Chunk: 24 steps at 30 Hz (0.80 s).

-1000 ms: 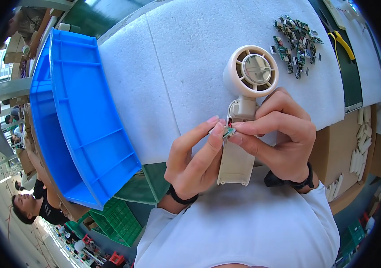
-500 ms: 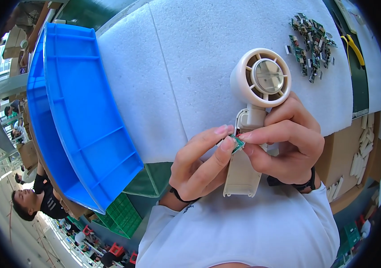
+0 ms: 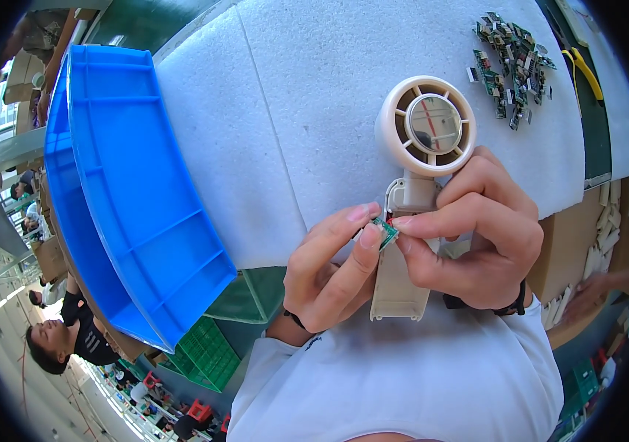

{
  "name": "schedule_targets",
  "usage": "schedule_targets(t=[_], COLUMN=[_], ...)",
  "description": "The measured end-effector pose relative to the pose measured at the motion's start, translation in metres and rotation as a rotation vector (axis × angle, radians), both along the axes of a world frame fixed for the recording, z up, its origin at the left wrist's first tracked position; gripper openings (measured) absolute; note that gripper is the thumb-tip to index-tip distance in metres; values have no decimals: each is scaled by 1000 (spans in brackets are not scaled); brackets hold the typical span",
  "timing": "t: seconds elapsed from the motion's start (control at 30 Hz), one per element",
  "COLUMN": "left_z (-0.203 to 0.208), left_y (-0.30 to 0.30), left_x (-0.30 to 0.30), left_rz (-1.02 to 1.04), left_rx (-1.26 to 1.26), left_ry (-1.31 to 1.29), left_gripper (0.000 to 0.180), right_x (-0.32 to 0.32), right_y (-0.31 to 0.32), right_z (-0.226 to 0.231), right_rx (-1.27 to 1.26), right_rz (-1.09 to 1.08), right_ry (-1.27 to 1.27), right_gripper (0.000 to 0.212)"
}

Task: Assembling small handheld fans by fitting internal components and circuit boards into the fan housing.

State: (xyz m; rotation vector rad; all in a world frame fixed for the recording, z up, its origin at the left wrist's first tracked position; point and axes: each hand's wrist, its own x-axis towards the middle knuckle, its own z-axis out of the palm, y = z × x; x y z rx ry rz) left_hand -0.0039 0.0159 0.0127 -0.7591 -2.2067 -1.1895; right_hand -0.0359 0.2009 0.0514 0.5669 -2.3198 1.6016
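Observation:
A cream handheld fan [image 3: 427, 127] lies with its round head away from me and its open handle shell [image 3: 398, 289] toward my body. Between thumb and fingers, my left hand [image 3: 336, 261] pinches a small green circuit board [image 3: 386, 234] above the handle. My right hand [image 3: 480, 232] is closed beside it, thumb and forefinger at the board's edge, where a bit of red shows, possibly a wire. Its other fingers curl behind the fan's neck. Exactly what the right fingertips grip is too small to make out.
A blue plastic bin [image 3: 134, 177] stands at left on the white foam sheet [image 3: 314, 96]. Several circuit boards [image 3: 513, 66] lie piled at the far right, near yellow-handled pliers [image 3: 587, 74]. A cardboard box [image 3: 568, 250] holds white parts; another person's hand [image 3: 587, 295] reaches into it.
The fan and both hands have shifted slightly, the fan head turning a little leftward. Another person's hand has come into view at the box on the right. My grip on the board looks the same.

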Motion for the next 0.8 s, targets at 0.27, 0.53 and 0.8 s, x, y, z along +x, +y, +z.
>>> schedule_targets(t=[0.27, 0.53, 0.8], left_z=[-2, -5, -5], left_y=[3, 7, 7], left_x=[-1, 0, -3], left_rz=[45, 102, 121], left_rx=[21, 45, 47], left_ry=[42, 65, 73], left_gripper=[40, 37, 36], right_x=[-1, 1, 0], right_y=[-8, -15, -16], right_z=[-2, -4, -7], right_rx=[-56, -101, -59], right_rz=[-16, -39, -33], right_ry=[9, 25, 57], right_gripper=[28, 27, 27])
